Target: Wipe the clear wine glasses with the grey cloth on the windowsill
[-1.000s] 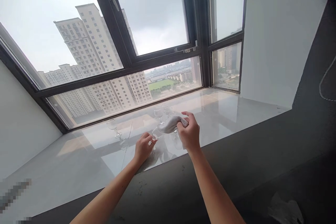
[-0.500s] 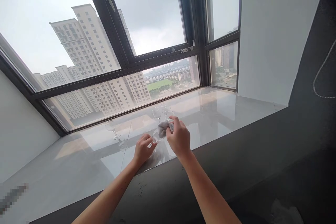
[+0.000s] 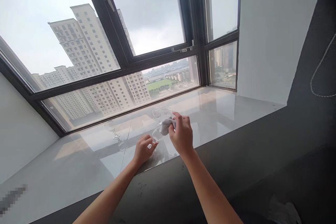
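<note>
My left hand [image 3: 144,149] is closed on a clear wine glass [image 3: 156,135], low over the front part of the sill. The glass is tilted, and my fingers partly hide it. In my right hand [image 3: 181,133] a bunched pale grey cloth [image 3: 166,126] is pinched between thumb and fingers. The cloth is right beside the bowl of the held glass; whether it touches the glass I cannot tell. Just behind the cloth stand other clear glasses [image 3: 156,112], partly covered by it and by my right hand.
Another stemmed glass [image 3: 113,130] stands to the left on the glossy window sill [image 3: 86,162]. Dark-framed windows [image 3: 126,63] rise behind the sill, whose front edge drops to a dark wall [image 3: 210,175]. A bead chain [image 3: 312,91] hangs at the right.
My right hand and the cloth have shifted slightly right, away from the held glass, uncovering more of its bowl. My left hand stays nearly still with the glass.
</note>
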Demonstrator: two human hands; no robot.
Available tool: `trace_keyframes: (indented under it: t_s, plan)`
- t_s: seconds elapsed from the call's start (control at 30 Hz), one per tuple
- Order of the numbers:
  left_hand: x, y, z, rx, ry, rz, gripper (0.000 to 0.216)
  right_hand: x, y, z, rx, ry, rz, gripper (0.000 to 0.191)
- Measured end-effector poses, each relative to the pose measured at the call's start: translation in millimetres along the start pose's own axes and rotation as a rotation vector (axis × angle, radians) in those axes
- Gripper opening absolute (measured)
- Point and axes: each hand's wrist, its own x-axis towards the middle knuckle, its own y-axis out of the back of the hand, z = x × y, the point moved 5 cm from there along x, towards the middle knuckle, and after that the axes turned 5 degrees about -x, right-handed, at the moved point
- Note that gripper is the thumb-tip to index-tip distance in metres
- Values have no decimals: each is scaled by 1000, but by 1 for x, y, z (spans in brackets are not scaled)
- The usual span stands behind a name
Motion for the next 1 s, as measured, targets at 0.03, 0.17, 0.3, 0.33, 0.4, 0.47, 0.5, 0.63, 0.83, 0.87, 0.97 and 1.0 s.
trace_keyframes:
  t_s: [0.03,0.17,0.3,0.33,0.4,0.47,0.5,0.63,0.83,0.87,0.97,1.0]
  plan:
    - [0,0,0,0,-1,2,34,-1,-3,-2,28,26,-28,45]
    - [0,0,0,0,-12,17,34,-3,-11,-3,157,23,-176,50]
    - [0,-1,0,2,-25,24,35,-5,-12,-1,194,-1,-270,63]
    - [0,-1,0,2,-24,21,35,-5,-11,-1,206,5,-282,66]
    - [0,-1,-1,2,-18,12,34,-5,-12,0,230,13,-308,70]
    - [0,-1,-1,4,-14,3,34,-6,-14,1,236,8,-335,72]
    - [0,-1,-1,5,-16,2,34,-7,-15,2,232,1,-348,73]
    - [1,-1,-1,3,-25,1,34,-7,-18,7,205,-13,-339,69]
    - [1,-1,1,-17,-31,10,34,-6,-19,13,207,6,-313,59]
    - [1,-1,1,-23,-38,12,34,-6,-20,13,190,11,-326,59]
    - [1,0,1,-30,-48,17,33,-6,-20,13,66,10,-323,59]
    - [0,0,2,-28,-48,18,33,-6,-19,12,16,3,-304,59]
